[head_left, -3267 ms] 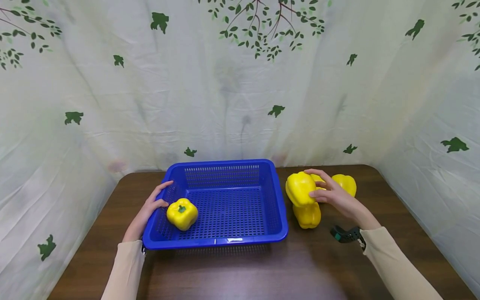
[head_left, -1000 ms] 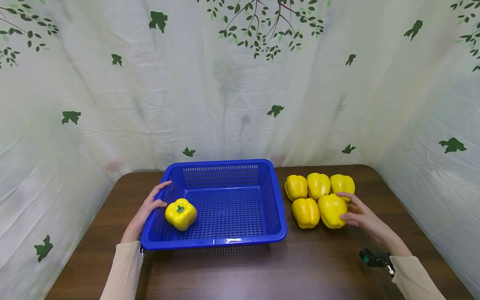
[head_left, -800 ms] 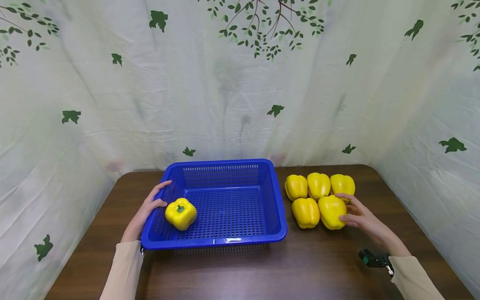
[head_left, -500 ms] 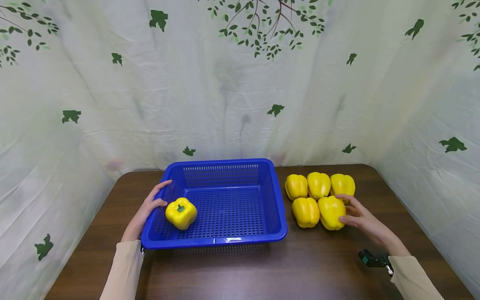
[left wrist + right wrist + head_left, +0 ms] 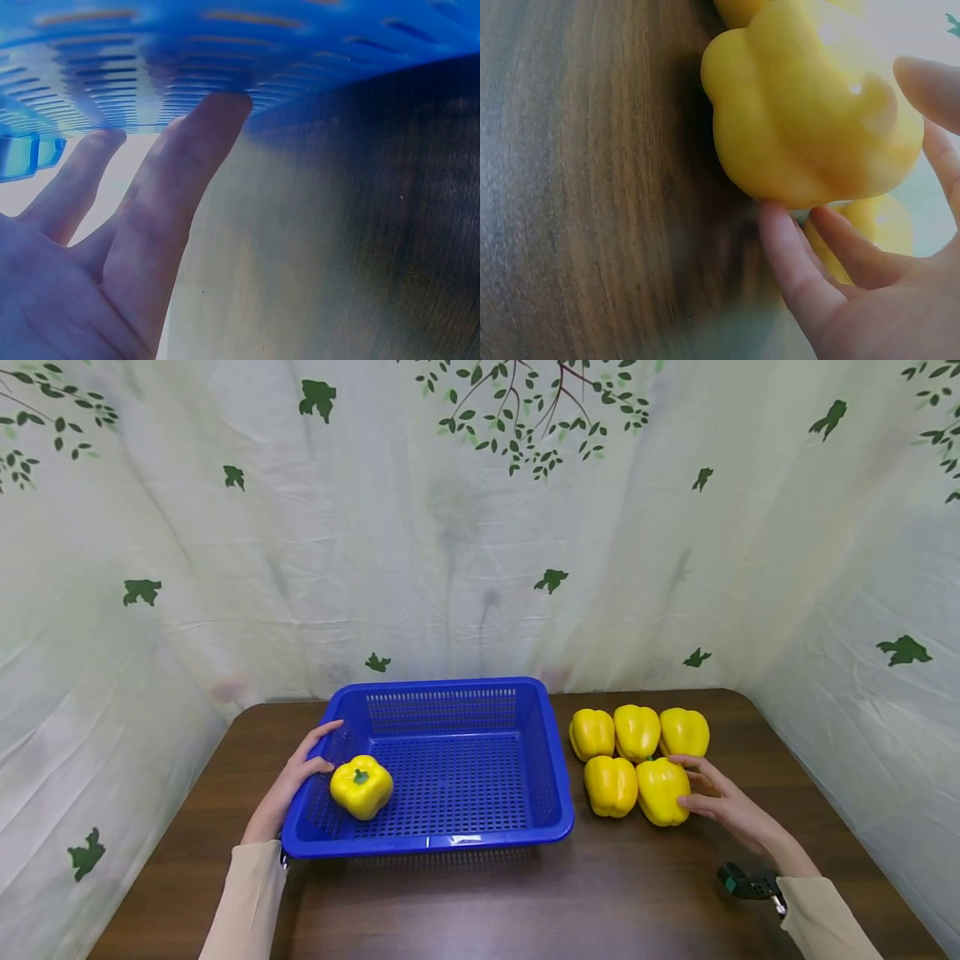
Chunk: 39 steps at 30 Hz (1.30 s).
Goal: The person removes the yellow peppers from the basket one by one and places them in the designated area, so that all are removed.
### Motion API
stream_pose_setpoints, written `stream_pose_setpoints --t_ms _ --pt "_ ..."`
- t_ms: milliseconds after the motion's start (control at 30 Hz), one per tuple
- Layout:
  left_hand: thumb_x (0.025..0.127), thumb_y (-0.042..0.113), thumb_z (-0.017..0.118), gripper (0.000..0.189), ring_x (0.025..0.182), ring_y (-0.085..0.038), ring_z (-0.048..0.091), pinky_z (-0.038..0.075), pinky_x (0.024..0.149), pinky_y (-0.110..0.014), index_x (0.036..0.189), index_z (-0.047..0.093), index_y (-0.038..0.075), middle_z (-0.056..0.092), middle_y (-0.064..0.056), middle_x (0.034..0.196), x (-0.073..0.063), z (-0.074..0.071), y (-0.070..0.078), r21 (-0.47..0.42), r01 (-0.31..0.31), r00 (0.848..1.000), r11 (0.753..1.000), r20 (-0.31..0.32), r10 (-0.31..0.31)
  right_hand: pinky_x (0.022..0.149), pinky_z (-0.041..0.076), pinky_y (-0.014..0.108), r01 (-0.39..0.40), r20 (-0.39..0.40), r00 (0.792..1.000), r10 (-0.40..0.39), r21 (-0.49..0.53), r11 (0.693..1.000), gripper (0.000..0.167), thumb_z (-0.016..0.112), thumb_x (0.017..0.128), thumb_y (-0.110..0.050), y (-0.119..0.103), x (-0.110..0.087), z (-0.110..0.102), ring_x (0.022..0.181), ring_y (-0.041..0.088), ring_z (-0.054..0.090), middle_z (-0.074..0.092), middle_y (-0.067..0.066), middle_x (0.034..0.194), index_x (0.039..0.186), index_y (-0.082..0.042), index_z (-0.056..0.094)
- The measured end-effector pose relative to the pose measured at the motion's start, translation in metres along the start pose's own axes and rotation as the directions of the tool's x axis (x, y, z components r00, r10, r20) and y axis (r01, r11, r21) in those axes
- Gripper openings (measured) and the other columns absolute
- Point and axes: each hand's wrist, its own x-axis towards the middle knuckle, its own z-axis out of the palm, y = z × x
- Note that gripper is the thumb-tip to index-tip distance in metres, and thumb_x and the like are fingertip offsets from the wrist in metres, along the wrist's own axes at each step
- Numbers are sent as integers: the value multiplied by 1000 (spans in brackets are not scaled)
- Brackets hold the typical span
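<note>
A blue plastic basket with perforated walls stands on the table. My left hand grips its left rim. In the left wrist view several fingertips press the basket's outer wall from outside. One yellow bell pepper sits in the basket's left part, stem up. To the right of the basket, my right hand holds the front-right yellow bell pepper by its right side. In the right wrist view that bell pepper lies between thumb and fingers, low over the wood.
Behind the held pepper are three more yellow bell peppers in a row, and another bell pepper stands just left of it. A brown wooden table bears everything. A pale leaf-print curtain surrounds its back and sides.
The right hand has let go of a pepper nearest the basket and moved right to another. Over the last second that pepper has shifted slightly toward the front. The left hand stays at the rim.
</note>
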Motion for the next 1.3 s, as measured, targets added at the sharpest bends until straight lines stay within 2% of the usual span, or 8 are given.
stream_pose_setpoints --t_ms 333,467,533,633,833,967,1067,1300 --pt "86 -5 44 64 113 -8 43 39 87 -16 145 39 20 18 -27 148 0 0 1 -3 6 1000 1000 -4 -6 93 38 48 57 -61 997 -57 9 998 58 55 95 -19 -11 1 -2 128 39 29 24 28 147 144 -5 27" --pt "85 -7 43 65 112 -7 45 40 88 -17 142 43 25 22 -26 146 0 0 0 -9 -14 1000 1000 -13 14 95 37 53 96 -73 993 -95 8 995 55 53 97 -17 -19 4 -4 126 36 35 28 29 146 144 -5 28" --pt "84 -8 43 66 111 -6 46 40 88 -17 140 45 27 23 -25 145 0 0 0 -14 -26 1000 1000 -17 26 97 34 57 104 -78 992 -102 16 994 54 53 97 -16 -23 5 -5 126 38 35 29 30 145 144 -6 29" --pt "84 -7 43 66 111 -5 46 40 88 -18 141 44 25 23 -25 145 0 0 0 -15 -22 1000 1000 -16 22 98 33 56 110 -83 991 -108 15 994 54 51 98 -16 -28 8 -5 128 43 33 29 30 145 145 -6 28" --pt "85 -5 45 64 111 -5 46 40 87 -17 143 41 20 21 -28 146 -1 0 1 -8 -6 1000 1000 -12 6 97 39 37 133 -86 988 -130 26 991 52 51 98 -16 -41 13 -5 129 45 33 29 28 145 145 -9 30" --pt "84 -5 45 65 110 -5 47 41 87 -17 141 45 25 24 -27 144 0 -1 1 -15 -13 1000 1000 -11 13 90 41 21 169 -78 983 -165 45 985 52 52 98 -17 -48 17 -2 127 32 40 29 28 145 146 -10 31" --pt "84 -5 44 64 110 -5 47 41 87 -17 141 44 25 24 -27 144 0 -1 1 -12 -10 1000 1000 -14 10 89 41 19 194 -67 979 -190 53 980 52 52 98 -15 -54 21 2 125 26 42 29 27 145 145 -9 31" --pt "88 -2 43 63 114 -8 44 41 87 -18 148 34 18 18 -28 150 -1 -1 2 -2 59 998 998 2 -59 93 40 25 237 -27 972 -235 81 968 48 49 99 -11 -68 32 17 130 45 30 30 25 145 144 -8 33"
